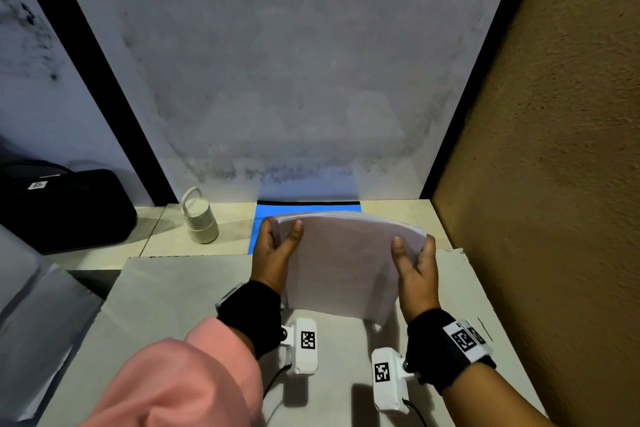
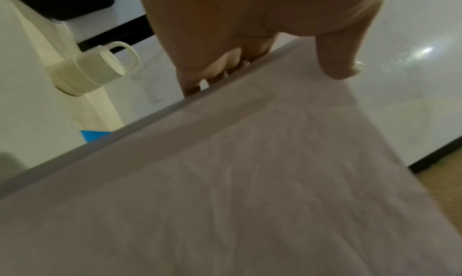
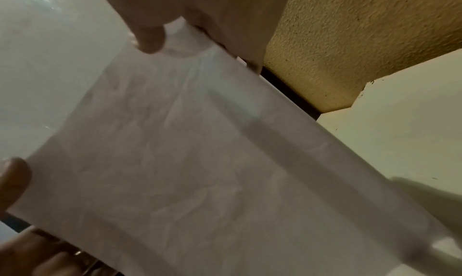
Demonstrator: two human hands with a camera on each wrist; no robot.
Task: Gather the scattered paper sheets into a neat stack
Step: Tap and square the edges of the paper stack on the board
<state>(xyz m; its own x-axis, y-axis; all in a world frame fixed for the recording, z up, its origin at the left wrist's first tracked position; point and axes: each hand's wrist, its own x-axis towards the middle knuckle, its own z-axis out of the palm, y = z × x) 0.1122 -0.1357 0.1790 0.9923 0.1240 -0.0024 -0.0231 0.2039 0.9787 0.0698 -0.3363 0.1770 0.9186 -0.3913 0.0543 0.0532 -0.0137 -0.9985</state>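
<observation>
Between both hands (image 1: 346, 260) | paper stack (image 1: 341, 263) upright | side edges gripped

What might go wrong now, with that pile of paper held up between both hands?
The paper stack is bowed, gripped only at its side edges by the left hand and right hand, so sheets may slip or fan out. Its top edge already looks uneven. A swing leftward might knock over the small white bottle.

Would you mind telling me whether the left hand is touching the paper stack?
Touching. The head view shows the left hand gripping the paper stack at its left edge, thumb on the front face.
</observation>
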